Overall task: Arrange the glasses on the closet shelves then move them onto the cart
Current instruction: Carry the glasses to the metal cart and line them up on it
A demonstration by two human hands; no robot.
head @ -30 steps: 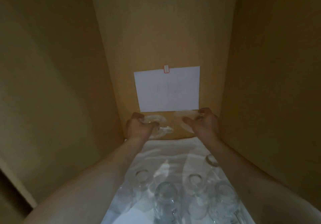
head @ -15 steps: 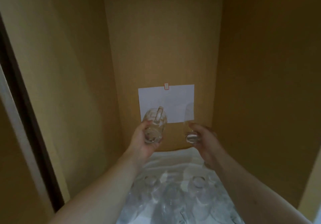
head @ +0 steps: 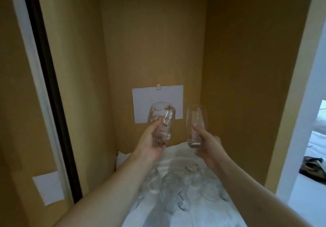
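Two glasses are lifted | left hand [head: 151,144] grips handled glass mug [head: 162,121] at 11 o'clock | right hand [head: 208,145] grips slim tumbler [head: 195,124] at 1 o'clock | other glasses [head: 178,188] stand on white-lined shelf [head: 202,216] at 6 o'clock | cart not in view, most moving seems left.

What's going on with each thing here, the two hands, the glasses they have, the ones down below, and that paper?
left hand: grips a glass mug.
glass mug: lifted, tilted.
right hand: holds a tall glass.
tall glass: lifted, roughly upright, empty.
glasses on the shelf: standing clustered on a white cloth.
paper sheet: fixed flat on the back wall.
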